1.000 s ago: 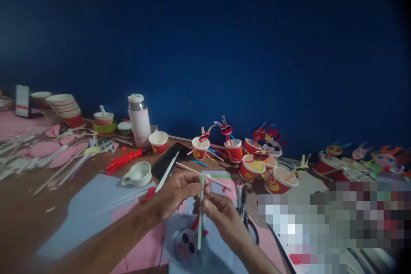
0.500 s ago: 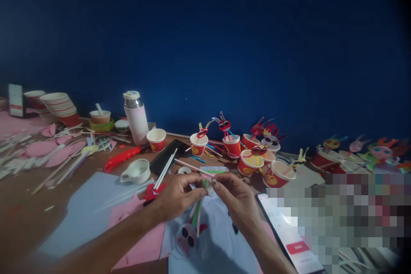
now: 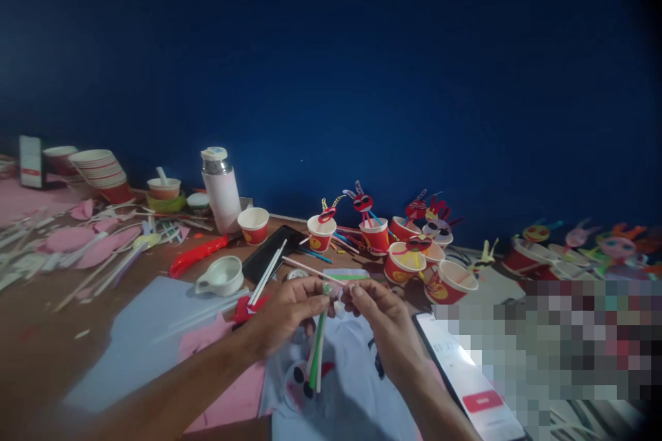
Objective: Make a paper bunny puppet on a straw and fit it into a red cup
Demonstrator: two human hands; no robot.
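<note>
My left hand is closed on several thin green and white paper sticks, which hang down below its fingertips. Opposite it, my right hand pinches at the top of the bundle. A small whitish piece shows between the two hands, too small to name. Beneath the sticks lies a round paper face with black eyes and a red part, on a white sheet. Just beyond the fingers, a pale pink stick slants across; its near end is hidden by my hands.
A white cup with a handle, a black phone and a red-handled cutter lie to the left. A flask stands behind. Paper cups with paper figures line the back right. A lit phone lies by my right forearm.
The sticks have shifted slightly downward and now overlap the paper face more. My fingertips have moved slightly at the bundle's top. The whole view has shifted a little.
</note>
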